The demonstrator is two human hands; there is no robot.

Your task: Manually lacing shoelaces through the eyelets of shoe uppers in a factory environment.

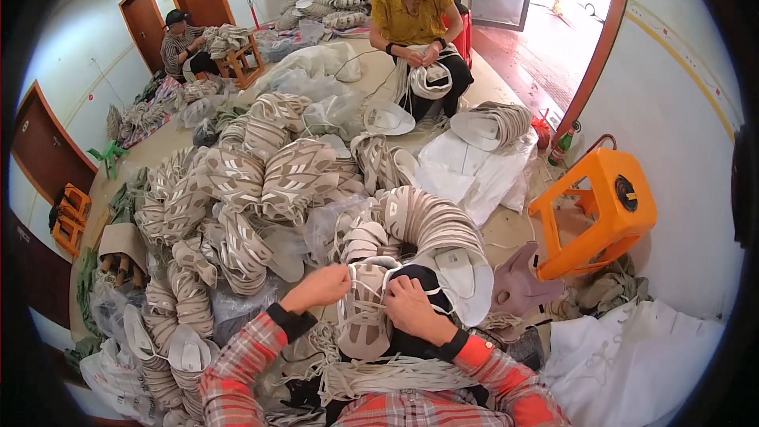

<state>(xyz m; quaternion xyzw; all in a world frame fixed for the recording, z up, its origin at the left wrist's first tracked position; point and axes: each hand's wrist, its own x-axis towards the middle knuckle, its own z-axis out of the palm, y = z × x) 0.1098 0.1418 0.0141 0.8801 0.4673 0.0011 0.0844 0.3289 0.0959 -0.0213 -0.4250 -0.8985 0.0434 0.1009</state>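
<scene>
A beige and white shoe upper [365, 336] lies over my lap, toe toward me, with pale laces across its front. At its left edge my left hand [320, 288] is closed, fingertips pinched on a shoelace. My right hand [415, 310] grips the right edge of the upper, its fingers curled over the rim. A bundle of loose cream laces [387, 379] rests across my lap. Just beyond my hands, a curved stack of nested shoe uppers [431, 217] ends in a pale upper [460, 275] close to my right hand.
Piles of bundled uppers [237, 178] cover the floor ahead and left. An orange stool [605, 202] stands right, near white cloth [632, 364] and a green bottle [562, 146]. A person in a yellow shirt [411, 12] sits ahead handling an upper; others work farther back.
</scene>
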